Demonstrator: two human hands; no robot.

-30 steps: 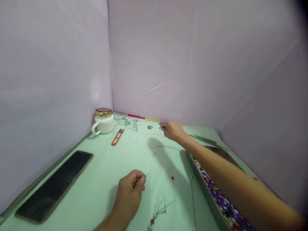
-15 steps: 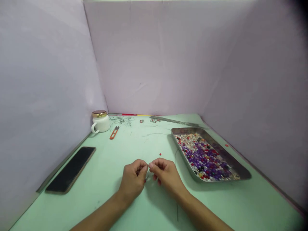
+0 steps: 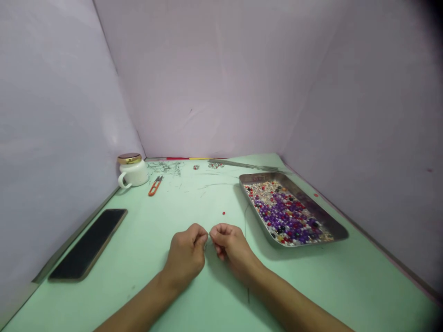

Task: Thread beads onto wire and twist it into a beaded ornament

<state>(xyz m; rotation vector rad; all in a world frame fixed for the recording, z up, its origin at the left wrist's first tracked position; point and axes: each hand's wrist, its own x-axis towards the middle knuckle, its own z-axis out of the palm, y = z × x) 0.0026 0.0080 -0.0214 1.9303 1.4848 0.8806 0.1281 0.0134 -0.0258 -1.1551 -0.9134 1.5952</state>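
Observation:
My left hand [image 3: 187, 251] is closed in a pinch, thumb against curled fingers, above the green tabletop. Between the hands a thin, wire-like bit [image 3: 206, 244] shows at the left fingertips; most of it is hidden. My right hand [image 3: 232, 246] is pinched too, its fingertips almost meeting the left ones; what it holds is too small to make out. A single red bead [image 3: 224, 213] lies on the table just beyond the hands. A thin dark wire [image 3: 245, 223] curves along the table by my right hand and passes under the forearm.
A metal tray [image 3: 258, 216] of mixed beads stands at right. A phone [image 3: 88, 244] lies at left, with orange thread snips [image 3: 155, 186] and a lidded white mug [image 3: 134, 174] behind it. Wire lengths [image 3: 245, 164] and small beaded pieces [image 3: 216, 165] lie at the back.
The view has shifted slightly, so things on the table sit further left and higher. The red bit under my left hand no longer shows. Both hands stay pinched close together.

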